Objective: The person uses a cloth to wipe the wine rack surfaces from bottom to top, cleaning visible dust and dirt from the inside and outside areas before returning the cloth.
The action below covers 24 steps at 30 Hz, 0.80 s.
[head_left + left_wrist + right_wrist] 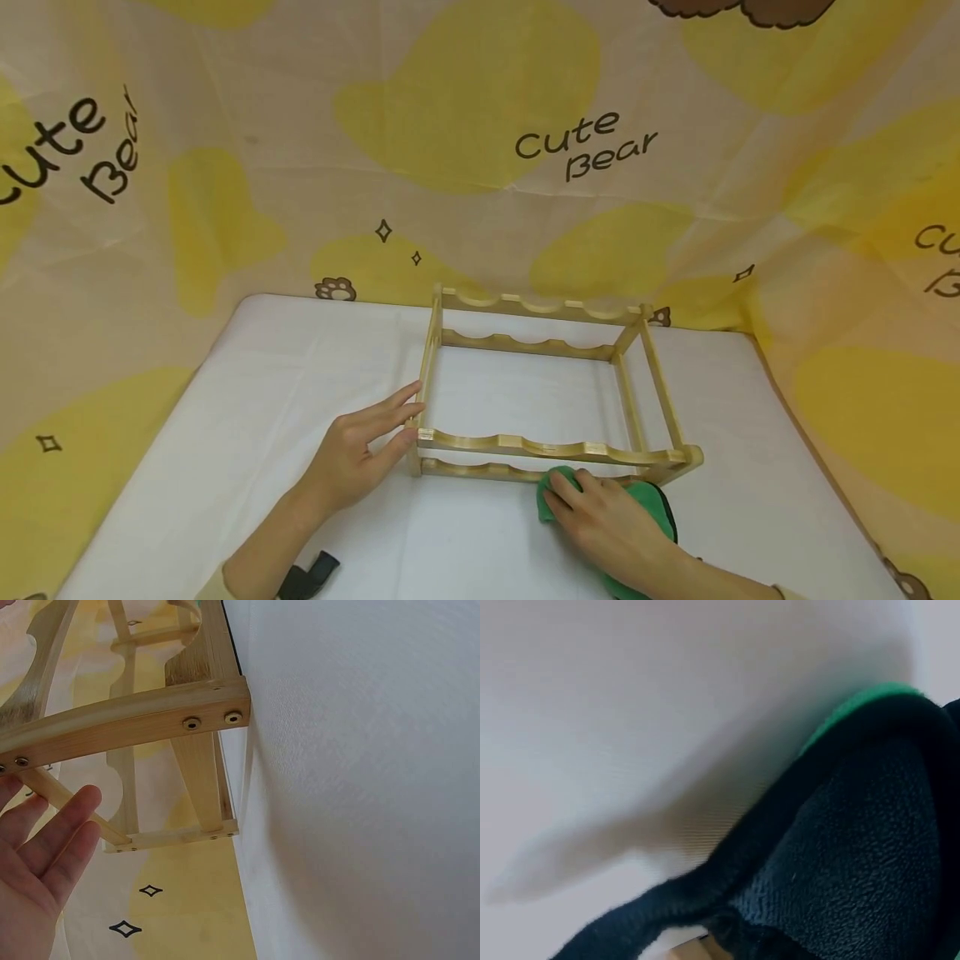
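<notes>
A pale wooden rack with scalloped rails, like a wine rack [510,444], stands on the white table in the head view. My left hand [360,450] is at its left side, fingers extended, fingertips at the end post. In the left wrist view, the fingers of that hand [45,855] are spread beside the rack's end frame [127,716], which has metal screws. My right hand [607,521] grips a green cloth [654,504] against the lower front rail, near the right corner. The right wrist view is filled by the cloth's dark grey side [855,847] and black edging; that hand's fingers are hidden there.
The white tabletop [300,375] extends around the rack. Behind it and on both sides hangs a yellow patterned fabric [465,125] with "Cute Bear" lettering. A small black object [309,577] shows beside the left forearm at the bottom edge.
</notes>
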### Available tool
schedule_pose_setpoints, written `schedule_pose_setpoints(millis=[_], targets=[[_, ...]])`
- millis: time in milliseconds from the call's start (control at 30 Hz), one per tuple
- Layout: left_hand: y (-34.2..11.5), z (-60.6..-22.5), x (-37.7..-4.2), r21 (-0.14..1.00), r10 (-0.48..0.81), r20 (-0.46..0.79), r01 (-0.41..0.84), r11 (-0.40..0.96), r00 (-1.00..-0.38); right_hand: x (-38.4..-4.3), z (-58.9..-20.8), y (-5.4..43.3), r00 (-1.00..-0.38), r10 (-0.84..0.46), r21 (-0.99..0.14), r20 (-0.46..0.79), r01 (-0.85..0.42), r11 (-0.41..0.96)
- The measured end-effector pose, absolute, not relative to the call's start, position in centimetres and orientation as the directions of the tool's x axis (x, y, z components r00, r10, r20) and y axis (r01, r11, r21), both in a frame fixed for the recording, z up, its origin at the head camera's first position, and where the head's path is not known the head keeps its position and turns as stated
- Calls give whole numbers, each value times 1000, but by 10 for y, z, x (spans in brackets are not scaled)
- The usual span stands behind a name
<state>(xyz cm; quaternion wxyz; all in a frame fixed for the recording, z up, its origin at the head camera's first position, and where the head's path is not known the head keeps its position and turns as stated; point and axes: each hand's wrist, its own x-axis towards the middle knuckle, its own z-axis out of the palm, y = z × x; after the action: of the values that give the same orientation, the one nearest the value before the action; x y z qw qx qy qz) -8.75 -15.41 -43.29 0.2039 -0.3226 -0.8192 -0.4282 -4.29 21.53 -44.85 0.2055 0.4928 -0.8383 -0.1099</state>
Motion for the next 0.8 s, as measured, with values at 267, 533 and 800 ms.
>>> schedule_pose_setpoints(millis=[267,533,800], targets=[[-153,-433,-88,573,356,608,702,423,-710,-35,-448,234,-447,-860,360,247,-781,510],[-153,-433,-89,562,354,613,705,433,-706,-31,-456,261,-484,-825,339,290,-755,562],[-154,-435,-88,569,353,615,706,421,-706,-28,-455,285,-500,-824,357,267,-743,567]])
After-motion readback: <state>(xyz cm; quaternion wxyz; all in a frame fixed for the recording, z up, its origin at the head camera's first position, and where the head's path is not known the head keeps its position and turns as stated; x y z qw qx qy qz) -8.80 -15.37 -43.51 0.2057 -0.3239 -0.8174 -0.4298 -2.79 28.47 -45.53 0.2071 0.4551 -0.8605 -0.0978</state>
